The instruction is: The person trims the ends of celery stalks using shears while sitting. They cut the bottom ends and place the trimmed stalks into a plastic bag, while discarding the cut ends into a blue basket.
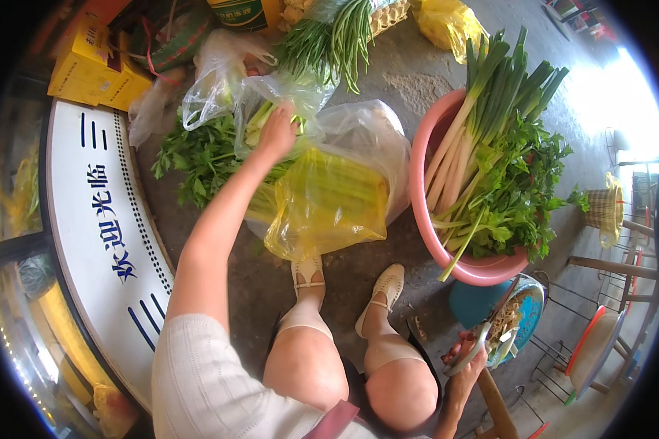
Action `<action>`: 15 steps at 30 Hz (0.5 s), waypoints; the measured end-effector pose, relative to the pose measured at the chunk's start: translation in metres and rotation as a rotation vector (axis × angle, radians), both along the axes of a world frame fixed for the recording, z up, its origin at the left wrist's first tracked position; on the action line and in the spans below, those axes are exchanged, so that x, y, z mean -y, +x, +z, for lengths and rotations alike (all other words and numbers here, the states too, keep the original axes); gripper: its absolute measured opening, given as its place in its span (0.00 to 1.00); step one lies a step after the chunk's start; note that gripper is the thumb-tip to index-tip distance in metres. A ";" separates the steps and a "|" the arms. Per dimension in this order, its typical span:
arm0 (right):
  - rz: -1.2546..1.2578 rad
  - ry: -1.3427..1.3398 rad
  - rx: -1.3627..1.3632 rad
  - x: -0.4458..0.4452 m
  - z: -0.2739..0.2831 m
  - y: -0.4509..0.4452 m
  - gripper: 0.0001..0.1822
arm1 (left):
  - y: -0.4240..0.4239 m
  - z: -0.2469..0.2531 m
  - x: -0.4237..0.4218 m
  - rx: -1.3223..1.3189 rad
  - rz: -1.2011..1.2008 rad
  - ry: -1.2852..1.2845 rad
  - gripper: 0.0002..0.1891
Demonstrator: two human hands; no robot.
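My left hand (pixel 278 131) is at the mouth of a clear plastic bag (pixel 313 93), over pale green stalks (pixel 259 122). It touches the stalks, but its fingers are partly hidden, so a grip cannot be made out. Below it lies a bunch of celery (pixel 197 159), leaves to the left, its stalks partly inside a yellow plastic bag (pixel 329 203). My right hand (pixel 468 354) holds scissors (pixel 480 340) by the grey handles, blades pointing up and away. Beyond them a blue bucket (pixel 535 313) contains roots and vegetable trimmings (pixel 508 324).
A pink basin (pixel 420 181) at right holds leeks (pixel 461 142) and leafy celery (pixel 505 203). Long beans (pixel 351 38) lie near egg trays (pixel 390 16) at the back. Yellow boxes (pixel 88 71) and a white panel with writing (pixel 82 219) line the left. Metal racks (pixel 571 307) stand right.
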State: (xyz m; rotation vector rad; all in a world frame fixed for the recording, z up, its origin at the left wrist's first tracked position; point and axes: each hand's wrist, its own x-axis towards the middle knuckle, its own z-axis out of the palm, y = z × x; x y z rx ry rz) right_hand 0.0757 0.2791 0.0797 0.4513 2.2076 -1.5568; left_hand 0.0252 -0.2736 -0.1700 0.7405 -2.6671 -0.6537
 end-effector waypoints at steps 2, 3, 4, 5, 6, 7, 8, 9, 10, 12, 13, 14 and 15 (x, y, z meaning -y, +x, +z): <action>0.054 -0.047 -0.022 -0.001 -0.008 0.002 0.21 | 0.059 0.032 -0.048 -0.235 0.081 -0.026 0.14; 0.081 -0.060 0.005 0.002 -0.009 0.001 0.21 | 0.090 0.038 -0.075 -0.270 0.235 0.024 0.11; 0.107 -0.072 0.029 0.009 -0.009 0.000 0.21 | 0.118 0.031 -0.096 -0.115 0.338 0.164 0.10; 0.124 -0.074 0.049 0.014 -0.009 0.001 0.21 | 0.135 0.022 -0.114 0.038 0.431 0.315 0.10; 0.145 -0.076 0.043 0.016 -0.013 0.000 0.16 | 0.141 0.022 -0.129 0.087 0.508 0.760 0.11; 0.156 -0.072 0.067 0.020 -0.017 0.000 0.10 | 0.136 0.026 -0.143 0.034 0.424 1.099 0.13; 0.178 -0.064 0.068 0.023 -0.019 -0.002 0.09 | 0.129 0.029 -0.157 0.022 0.373 1.431 0.15; 0.199 -0.058 0.072 0.028 -0.021 -0.003 0.09 | 0.114 0.041 -0.171 -0.094 0.159 1.636 0.18; 0.238 -0.043 0.066 0.034 -0.022 -0.005 0.09 | 0.096 0.048 -0.183 -0.248 0.040 1.663 0.17; 0.317 -0.016 0.051 0.045 -0.023 -0.008 0.09 | 0.056 0.037 -0.187 -0.307 -0.192 1.347 0.17; 0.322 -0.025 0.044 0.050 -0.022 -0.009 0.08 | 0.043 0.022 -0.178 -0.207 -0.292 1.015 0.17; 0.309 -0.023 0.034 0.051 -0.022 -0.010 0.08 | 0.035 0.025 -0.174 -0.151 -0.276 0.605 0.17; 0.296 -0.026 0.025 0.053 -0.022 -0.011 0.07 | 0.029 0.034 -0.170 -0.091 -0.251 0.192 0.17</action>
